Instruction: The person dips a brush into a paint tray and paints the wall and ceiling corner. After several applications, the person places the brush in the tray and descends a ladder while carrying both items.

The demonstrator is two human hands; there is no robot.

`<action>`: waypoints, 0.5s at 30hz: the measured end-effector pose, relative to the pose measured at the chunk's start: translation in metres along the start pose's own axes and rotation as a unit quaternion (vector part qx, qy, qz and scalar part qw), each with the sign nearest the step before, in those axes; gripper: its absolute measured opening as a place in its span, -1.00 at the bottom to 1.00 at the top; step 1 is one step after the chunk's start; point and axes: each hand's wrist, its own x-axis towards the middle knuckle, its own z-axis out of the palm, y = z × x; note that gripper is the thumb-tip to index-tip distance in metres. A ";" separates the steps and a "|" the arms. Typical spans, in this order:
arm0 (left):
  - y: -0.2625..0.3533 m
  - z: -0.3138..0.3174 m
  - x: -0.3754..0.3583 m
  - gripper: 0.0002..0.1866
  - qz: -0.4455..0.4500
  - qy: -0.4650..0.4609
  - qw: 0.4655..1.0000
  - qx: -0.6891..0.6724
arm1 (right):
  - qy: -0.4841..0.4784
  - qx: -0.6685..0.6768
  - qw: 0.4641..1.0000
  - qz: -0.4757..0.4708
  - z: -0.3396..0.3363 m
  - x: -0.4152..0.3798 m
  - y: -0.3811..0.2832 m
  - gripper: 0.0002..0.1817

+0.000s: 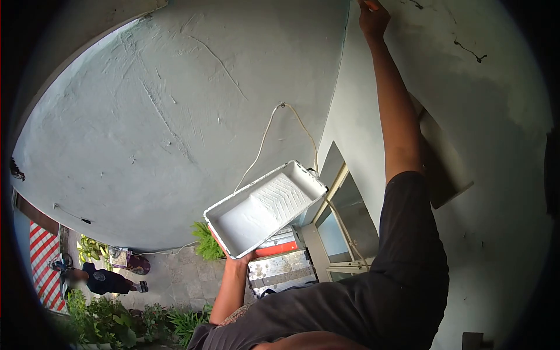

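Note:
My left hand [235, 260] grips the near corner of a white paint tray [265, 209] from below and holds it up at a tilt. The tray's ribbed inside is coated with pale paint. My right hand [373, 18] is stretched high to the corner where two pale green walls meet. Its fingers are closed around a small orange-tipped object [366, 4] that the frame's top edge mostly cuts off. A dark sleeve covers my upper right arm.
A white cable [263, 141] hangs in a loop on the wall behind the tray. A window frame [344, 224] is beside it. A paint-spattered metal and red platform [281, 261] is under the tray. Another person [104, 281] and potted plants [99, 318] are on the paved ground.

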 end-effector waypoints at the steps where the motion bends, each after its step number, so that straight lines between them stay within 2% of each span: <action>1: 0.000 -0.002 0.002 0.00 0.004 0.006 1.000 -0.001 | 0.021 0.010 1.000 0.002 0.007 -0.001 0.009 -0.95; 2: 0.000 -0.005 0.002 0.00 0.006 0.013 1.000 -0.003 | 0.020 0.009 1.000 0.003 0.006 -0.009 0.018 -0.95; 4: -0.001 -0.012 0.002 0.00 0.008 0.027 1.000 -0.005 | -0.047 -0.116 0.990 -0.071 0.002 -0.037 0.036 -0.88; 5: -0.003 -0.015 0.003 0.00 0.007 0.034 0.999 -0.006 | -0.055 -0.082 0.995 -0.031 0.000 -0.059 0.037 -0.89; 10: -0.004 -0.031 0.004 0.00 0.009 0.067 0.998 -0.005 | -0.134 -0.165 0.976 0.039 -0.028 -0.164 0.013 -0.85; 12: -0.005 -0.038 0.003 0.00 0.011 0.078 0.997 -0.004 | -0.238 -0.202 0.923 0.224 -0.035 -0.165 -0.001 -0.89; 13: -0.005 -0.040 0.005 0.00 0.013 0.084 0.996 -0.005 | -0.280 -0.228 0.905 0.225 -0.035 -0.155 0.004 -0.88; 15: -0.005 -0.053 0.007 -0.01 0.013 0.098 0.995 0.009 | -0.301 -0.245 0.904 0.177 -0.025 -0.123 0.031 -0.88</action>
